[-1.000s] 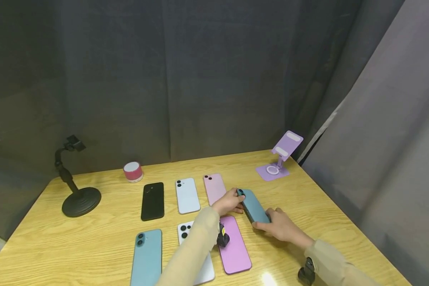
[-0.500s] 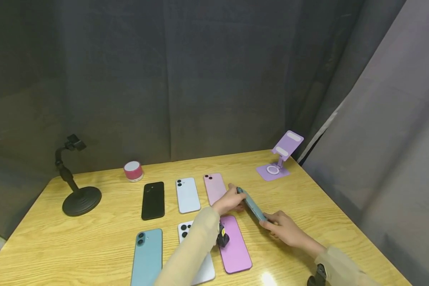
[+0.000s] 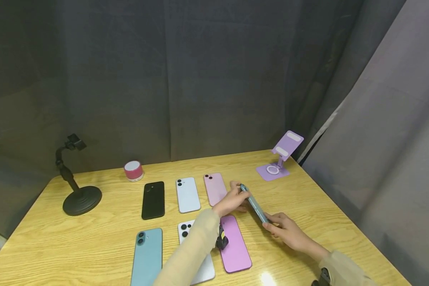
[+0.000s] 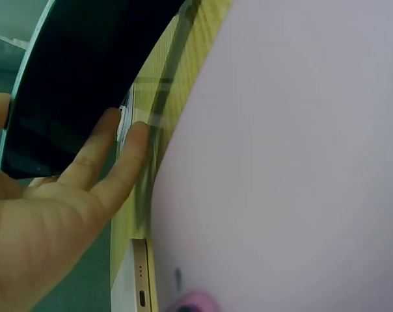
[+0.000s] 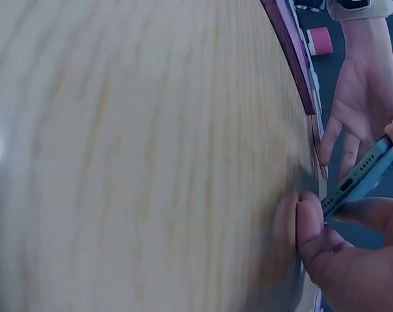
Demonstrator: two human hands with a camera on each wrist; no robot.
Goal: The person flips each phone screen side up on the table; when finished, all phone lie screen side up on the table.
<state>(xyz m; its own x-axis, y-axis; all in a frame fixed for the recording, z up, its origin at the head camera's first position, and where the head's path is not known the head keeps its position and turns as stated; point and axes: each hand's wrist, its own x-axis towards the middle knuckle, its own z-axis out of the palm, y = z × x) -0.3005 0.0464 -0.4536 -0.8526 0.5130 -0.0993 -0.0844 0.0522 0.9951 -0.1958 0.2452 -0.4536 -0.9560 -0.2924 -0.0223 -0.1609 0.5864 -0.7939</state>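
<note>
Both hands hold a blue-teal phone (image 3: 255,208) tilted up on its long edge, its narrow side towards the head camera. At the far end, my left hand (image 3: 233,200) pinches the phone between thumb and fingers. My right hand (image 3: 287,231) grips the near end, where the charging port shows in the right wrist view. The dark screen (image 4: 79,71) faces the left wrist camera, with two fingers of the left hand (image 4: 66,201) stretched out below it. Under the left wrist lies a magenta phone (image 3: 237,252), face down. A pale pink phone (image 3: 214,186) lies just beyond the left hand.
On the wooden table (image 3: 103,246) lie a black phone (image 3: 153,200), a white phone (image 3: 188,194), another teal phone (image 3: 147,258) and a white phone (image 3: 204,270) partly under the left sleeve. A purple stand (image 3: 284,151), black stand (image 3: 81,200) and pink-white cylinder (image 3: 133,171) stand at the back.
The teal phone has turned from showing its back to showing its narrow side. My right hand has shifted slightly right; the left stays at the far end.
</note>
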